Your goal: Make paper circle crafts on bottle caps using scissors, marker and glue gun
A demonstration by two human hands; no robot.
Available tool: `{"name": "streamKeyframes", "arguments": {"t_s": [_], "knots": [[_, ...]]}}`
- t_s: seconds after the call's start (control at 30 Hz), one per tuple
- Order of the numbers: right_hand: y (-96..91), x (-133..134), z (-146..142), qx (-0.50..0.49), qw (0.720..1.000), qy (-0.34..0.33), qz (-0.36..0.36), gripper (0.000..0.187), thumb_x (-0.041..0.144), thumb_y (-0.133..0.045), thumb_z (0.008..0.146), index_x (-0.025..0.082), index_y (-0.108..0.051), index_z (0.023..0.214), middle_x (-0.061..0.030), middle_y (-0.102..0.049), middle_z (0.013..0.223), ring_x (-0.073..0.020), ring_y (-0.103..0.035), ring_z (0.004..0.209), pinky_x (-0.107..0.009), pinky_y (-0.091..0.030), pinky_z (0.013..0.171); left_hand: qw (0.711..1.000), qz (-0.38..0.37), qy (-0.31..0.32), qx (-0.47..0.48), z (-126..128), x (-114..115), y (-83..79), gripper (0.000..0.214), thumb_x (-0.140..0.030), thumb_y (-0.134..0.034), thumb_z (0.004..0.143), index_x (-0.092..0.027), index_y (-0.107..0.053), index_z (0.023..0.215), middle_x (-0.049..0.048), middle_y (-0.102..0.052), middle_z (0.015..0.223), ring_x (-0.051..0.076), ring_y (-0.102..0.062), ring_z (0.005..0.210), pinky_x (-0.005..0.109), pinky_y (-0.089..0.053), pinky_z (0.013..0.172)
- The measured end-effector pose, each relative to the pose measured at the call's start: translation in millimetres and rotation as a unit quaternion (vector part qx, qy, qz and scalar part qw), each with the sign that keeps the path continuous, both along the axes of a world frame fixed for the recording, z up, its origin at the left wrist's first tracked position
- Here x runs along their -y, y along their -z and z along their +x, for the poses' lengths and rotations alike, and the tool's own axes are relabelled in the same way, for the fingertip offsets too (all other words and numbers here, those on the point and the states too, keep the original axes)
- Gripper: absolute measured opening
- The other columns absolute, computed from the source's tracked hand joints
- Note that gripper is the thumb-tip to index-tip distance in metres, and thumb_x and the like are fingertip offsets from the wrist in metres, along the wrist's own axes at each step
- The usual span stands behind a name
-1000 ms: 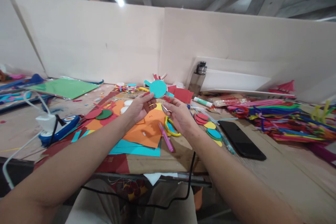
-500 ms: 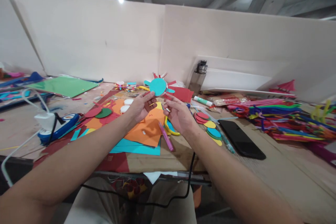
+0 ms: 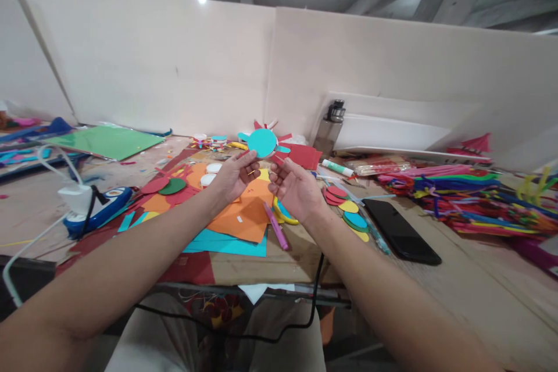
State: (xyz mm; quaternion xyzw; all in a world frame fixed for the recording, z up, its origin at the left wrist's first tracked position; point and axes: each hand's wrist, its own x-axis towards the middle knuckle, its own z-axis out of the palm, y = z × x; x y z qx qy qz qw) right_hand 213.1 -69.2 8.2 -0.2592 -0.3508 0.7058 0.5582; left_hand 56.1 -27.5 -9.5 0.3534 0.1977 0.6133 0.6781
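Observation:
A teal paper disc with short teal and red strips round its edge (image 3: 262,143) is held up above the table. My left hand (image 3: 235,176) pinches its lower left edge between thumb and fingers. My right hand (image 3: 294,188) grips a red strip at the disc's lower right, fingers curled. Under both hands lie orange (image 3: 242,215) and teal paper sheets (image 3: 226,244), a pink marker (image 3: 275,226) and yellow-handled scissors (image 3: 285,218).
A black phone (image 3: 401,232) lies to the right beside coloured paper circles (image 3: 346,209). Pipe cleaners (image 3: 471,197) are heaped at far right. A bottle (image 3: 328,128) and glue stick (image 3: 337,168) stand behind. A blue hole punch (image 3: 98,212) and white charger (image 3: 78,197) sit left.
My right hand has closed in on the disc's lower right edge and now grips a red strip. The disc has risen slightly. My left hand keeps its pinch.

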Motion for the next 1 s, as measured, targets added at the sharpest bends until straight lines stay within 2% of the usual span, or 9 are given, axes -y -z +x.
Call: {"name": "streamKeyframes", "arguments": {"t_s": [0.23, 0.5, 0.83, 1.0], "knots": [[-1.5, 1.4, -2.9, 0.021, 0.995, 0.083, 0.054, 0.029, 0.037, -0.077, 0.068, 0.026, -0.063, 0.091, 0.0029, -0.066, 0.091, -0.0112, -0.052, 0.072, -0.024, -0.042, 0.059, 1.0, -0.009, -0.005, -0.002, 1.5, 2.4, -2.2, 0.027, -0.021, -0.084, 0.067, -0.014, -0.062, 0.082, -0.0013, -0.067, 0.072, 0.006, -0.058, 0.059, 0.02, -0.047, 0.057], [-0.2, 2.4, -5.0, 0.014, 0.995, 0.076, 0.061, 0.037, 0.035, -0.081, 0.063, 0.026, -0.064, 0.094, 0.0044, -0.064, 0.097, -0.0097, -0.052, 0.077, -0.021, -0.041, 0.059, 1.0, -0.002, -0.003, -0.001, 2.2, 0.9, 0.3, 0.031, -0.022, -0.087, 0.065, -0.014, -0.062, 0.082, -0.0017, -0.068, 0.073, 0.006, -0.059, 0.059, 0.02, -0.048, 0.056], [1.8, 2.6, -7.8, 0.029, 0.994, 0.081, 0.067, 0.033, 0.035, -0.078, 0.066, 0.028, -0.063, 0.095, 0.004, -0.062, 0.1, -0.0114, -0.052, 0.081, -0.023, -0.041, 0.061, 0.999, -0.023, -0.033, 0.006, 4.7, 5.3, -3.6, 0.028, -0.02, -0.085, 0.066, -0.014, -0.062, 0.08, -0.002, -0.068, 0.07, 0.005, -0.057, 0.057, 0.019, -0.047, 0.056], [1.6, 4.0, -9.0, 0.027, 0.995, 0.073, 0.063, 0.032, 0.033, -0.077, 0.067, 0.028, -0.063, 0.095, 0.0038, -0.062, 0.103, -0.0115, -0.052, 0.082, -0.022, -0.041, 0.06, 0.999, -0.024, -0.043, 0.004, 5.1, 4.8, -1.7, 0.027, -0.023, -0.085, 0.068, -0.014, -0.063, 0.082, -0.0008, -0.07, 0.075, 0.005, -0.058, 0.058, 0.019, -0.048, 0.058]]}}
